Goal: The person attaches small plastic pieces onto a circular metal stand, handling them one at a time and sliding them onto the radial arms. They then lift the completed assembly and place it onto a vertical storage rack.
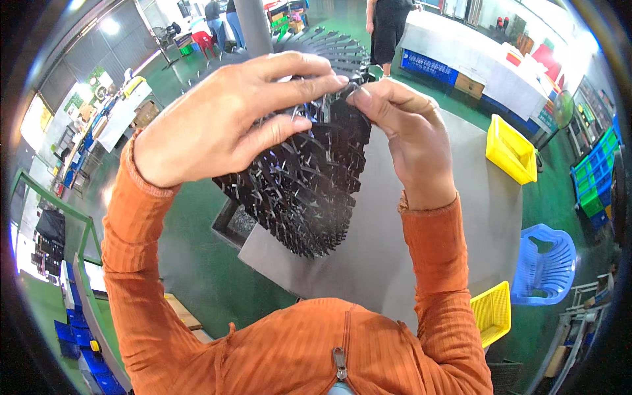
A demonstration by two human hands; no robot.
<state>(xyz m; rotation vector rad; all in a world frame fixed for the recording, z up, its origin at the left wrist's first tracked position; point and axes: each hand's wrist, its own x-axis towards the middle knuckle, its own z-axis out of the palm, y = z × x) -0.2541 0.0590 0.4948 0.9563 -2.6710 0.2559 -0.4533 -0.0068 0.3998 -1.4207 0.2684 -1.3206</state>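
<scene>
A large black rounded thing (303,178) stands before me, covered in rows of short dark strips that stick out; its exact kind I cannot tell. Across its top lies my left hand (224,112), fingers stretched out and thumb apart, the fingertips resting at the strips. My right hand (411,125) is at the upper right edge, thumb and forefinger pinched together close to the left fingertips. Something small and dark shows at that pinch, too hidden to name.
A grey table (421,263) spreads below and to the right. Yellow baskets (511,150) and a blue plastic chair (543,264) stand right. A grey post (252,26) rises behind. Beneath the black thing is a dark tray (232,224). Another person (388,33) stands beyond.
</scene>
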